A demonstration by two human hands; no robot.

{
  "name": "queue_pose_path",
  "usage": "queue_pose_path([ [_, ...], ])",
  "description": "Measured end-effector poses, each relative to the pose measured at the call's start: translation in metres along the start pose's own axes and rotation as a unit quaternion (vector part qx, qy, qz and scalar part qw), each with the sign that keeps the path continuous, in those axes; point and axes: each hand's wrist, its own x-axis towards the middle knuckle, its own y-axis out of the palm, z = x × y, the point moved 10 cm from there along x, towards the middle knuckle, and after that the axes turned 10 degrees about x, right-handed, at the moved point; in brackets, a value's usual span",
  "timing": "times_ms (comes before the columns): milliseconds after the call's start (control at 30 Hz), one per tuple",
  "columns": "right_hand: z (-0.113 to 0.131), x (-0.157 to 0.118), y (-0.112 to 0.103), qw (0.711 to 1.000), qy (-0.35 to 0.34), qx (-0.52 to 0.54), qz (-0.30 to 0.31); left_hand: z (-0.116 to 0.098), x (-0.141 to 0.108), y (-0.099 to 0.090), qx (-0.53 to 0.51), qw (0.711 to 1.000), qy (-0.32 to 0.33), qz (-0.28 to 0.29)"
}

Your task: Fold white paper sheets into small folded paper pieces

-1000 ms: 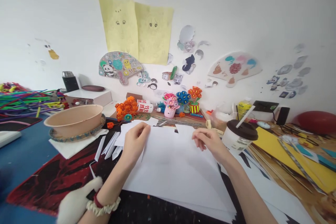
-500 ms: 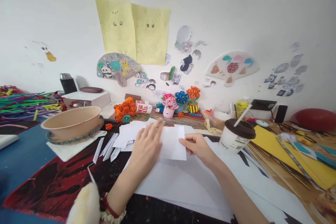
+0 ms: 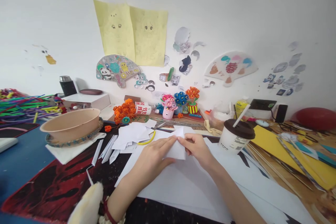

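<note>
A small white paper (image 3: 178, 152) lies on larger white sheets (image 3: 194, 185) in front of me. My left hand (image 3: 157, 152) rests on its left part, fingers stretched toward the upper right. At its right edge my right hand (image 3: 195, 145) pinches the paper between thumb and curled fingers. The fingertips of both hands are close together near the upper edge. Left of them lies a pile of cut white paper (image 3: 132, 134), with a yellow curved piece (image 3: 148, 139) at its right side.
Folded paper strips (image 3: 109, 148) and a beige bowl (image 3: 70, 124) are on the left. A lidded cup with a straw (image 3: 235, 138) stands right of my right hand. Flower pots (image 3: 168, 112) line the back, near orange flowers (image 3: 124, 111). Yellow card (image 3: 291, 154) lies at the right.
My left hand has moved down and turned toward the right hand, uncovering the yellow curved piece. The right hand stays on the paper's right edge.
</note>
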Motion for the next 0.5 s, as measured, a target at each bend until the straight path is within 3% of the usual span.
queue_pose_path([
  [267, 0.003, -0.002, 0.0, 0.997, 0.029, 0.069, 0.013, 0.015, -0.001, -0.009, -0.084, 0.995, -0.05, -0.014],
  [500, 0.011, -0.01, 0.012, 0.985, 0.061, 0.133, 0.094, 0.022, -0.002, -0.022, -0.019, 0.995, -0.072, -0.069],
])
